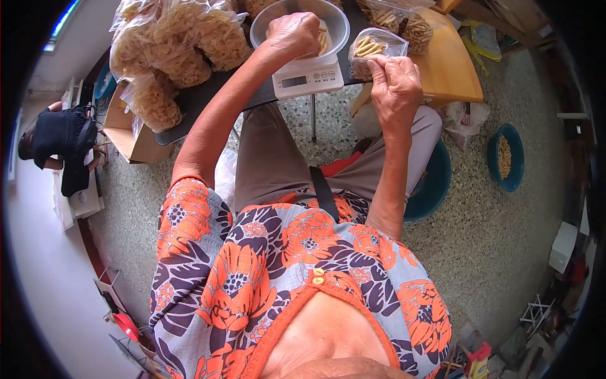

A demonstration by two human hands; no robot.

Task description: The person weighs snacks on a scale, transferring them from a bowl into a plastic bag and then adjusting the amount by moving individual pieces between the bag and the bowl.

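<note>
Head view: the left hand (293,35) is seen down in the metal bowl (338,19) on the white scale (309,79), fingers clenched among the biscuit sticks (324,41). A small clear bag (369,47) of sticks is grasped by the right hand (396,85), just beside the scale, over the tabletop (451,69). Filled bags (170,44) are piled at left.

Home packing corner: terrazzo floor (505,252), digital scale (308,79), bagged snacks (170,44) heaped on a table (451,69) (box (129,136) beside).

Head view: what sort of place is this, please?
Probably a home snack-packing spot: a digital scale under a bowl, piled bags of snacks, and the right hand holding a small bag.
</note>
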